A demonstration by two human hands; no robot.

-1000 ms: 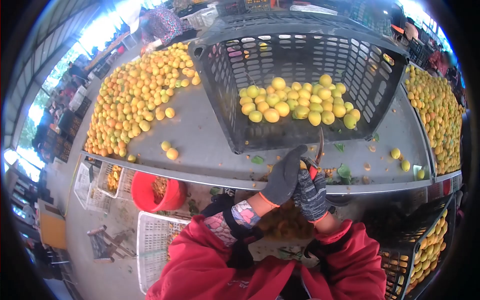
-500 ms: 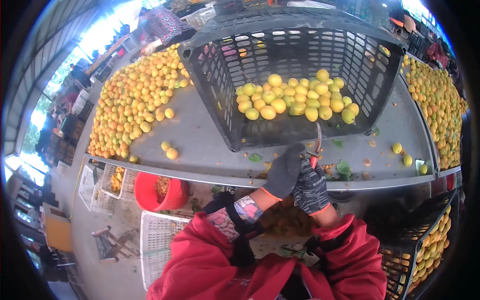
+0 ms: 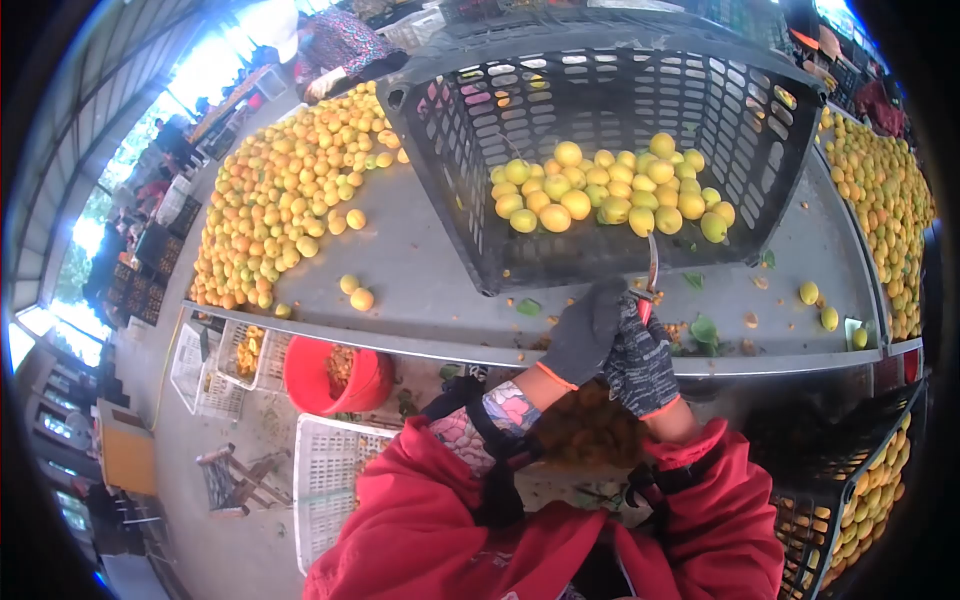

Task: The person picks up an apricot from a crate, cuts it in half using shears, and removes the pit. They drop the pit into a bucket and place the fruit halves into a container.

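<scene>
My right hand [image 3: 642, 355], in a speckled grey knit glove, is closed round the red handle of a small curved knife [image 3: 652, 265], whose blade points up toward the crate. My left hand [image 3: 585, 330], in a plain dark grey glove, presses against it; its fingers are curled, and what they hold is hidden. Just beyond the hands, a black plastic crate [image 3: 480, 245] lies tipped on its side on the grey table [image 3: 420, 310], its opening toward me. Yellow-orange fruit [image 3: 575, 205] rests inside it. Leaves and scraps lie near the blade.
Fruit piles [image 3: 290, 190] cover the table's left and a section at right [image 3: 870, 200]. Below the front edge stand a red bucket [image 3: 370, 382], white baskets [image 3: 310, 480], a wooden stool [image 3: 235, 480] and a fruit-filled black crate [image 3: 835, 520]. People are in the background.
The whole view has shifted slightly, so the table, crate and fruit appear a little further right. Both hands remain together at the knife, with the grip much the same.
</scene>
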